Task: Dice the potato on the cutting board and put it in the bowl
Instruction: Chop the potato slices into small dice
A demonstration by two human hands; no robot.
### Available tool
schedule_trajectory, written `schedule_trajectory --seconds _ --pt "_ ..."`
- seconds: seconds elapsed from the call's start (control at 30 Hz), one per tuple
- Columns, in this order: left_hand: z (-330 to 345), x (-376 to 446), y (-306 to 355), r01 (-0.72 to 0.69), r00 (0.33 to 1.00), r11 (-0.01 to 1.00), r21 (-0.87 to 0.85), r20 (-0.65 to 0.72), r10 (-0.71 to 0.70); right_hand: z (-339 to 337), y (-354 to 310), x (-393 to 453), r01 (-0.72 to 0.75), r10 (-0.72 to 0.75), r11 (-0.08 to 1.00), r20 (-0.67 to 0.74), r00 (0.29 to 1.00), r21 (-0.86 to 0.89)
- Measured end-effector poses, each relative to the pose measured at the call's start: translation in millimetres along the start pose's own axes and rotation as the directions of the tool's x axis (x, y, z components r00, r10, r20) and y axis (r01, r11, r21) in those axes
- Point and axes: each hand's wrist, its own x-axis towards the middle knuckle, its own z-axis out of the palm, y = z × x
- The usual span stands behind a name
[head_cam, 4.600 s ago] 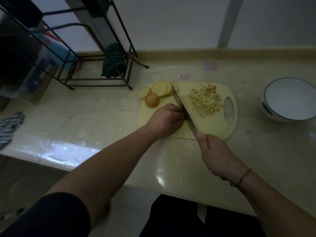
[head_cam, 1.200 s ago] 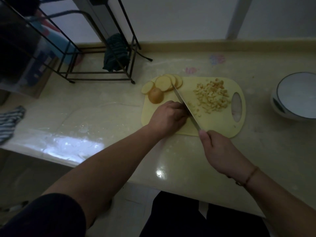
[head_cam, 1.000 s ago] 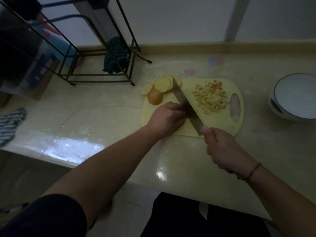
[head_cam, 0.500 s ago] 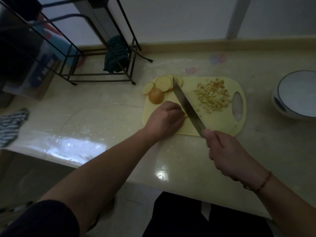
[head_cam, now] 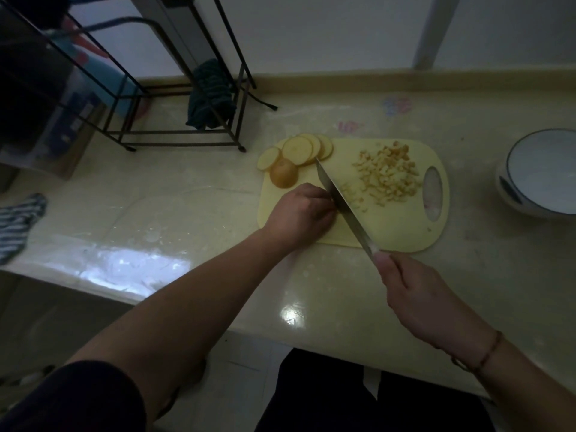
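Right grip (head_cam: 417, 294) — knife (head_cam: 343, 201) lowered again.

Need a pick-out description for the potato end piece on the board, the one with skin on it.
Find the pale yellow cutting board in the middle of the counter. At its far left corner lies a fan of flat potato slices; the potato end piece sits just in front of them. It alone is domed and brown-skinned, while the slices show pale cut faces.

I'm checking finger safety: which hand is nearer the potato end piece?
Left. The left hand sits just below the potato end piece; the right hand grips the knife, off the cutting board.
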Motion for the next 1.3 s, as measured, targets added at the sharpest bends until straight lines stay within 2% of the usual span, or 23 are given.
schedule_trajectory --seconds 0.27,0.47,0.6,0.87,1.07,1.3 --pt "-3 1 2 0.001 1.000 1.000 0.008 0.019 -0.001 3 -12 29 -0.005 0.005 1.000 0.031 1.000 0.002" --pt "-3 2 4 0.008 1.000 1.000 -0.005 0.003 -0.008 -9 -1 21 -0.209 0.195 0.936 0.076 0.978 0.284" --pt "-3 1 6 0.056 0.998 0.998 -0.015 -0.015 -0.056 -7 -5 18 -0.125 0.115 0.976 0.060 0.991 0.181" --pt "-6 -13 1 0.045 0.999 0.998 -0.048 -0.025 -0.046 0 -9 12 0.056 -0.056 0.996 -0.006 0.998 0.062" --pt "-2 -12 -2 0.091 0.995 0.996 -0.021 -0.032 -0.092 2 -8 14 0.078 -0.078 0.997 -0.017 0.997 0.010" --pt "-5 -8 -1 0.031 0.999 0.999 -0.031 -0.027 -0.031 7 -2 4 0.080 -0.080 0.996 -0.011 0.997 -0.039"
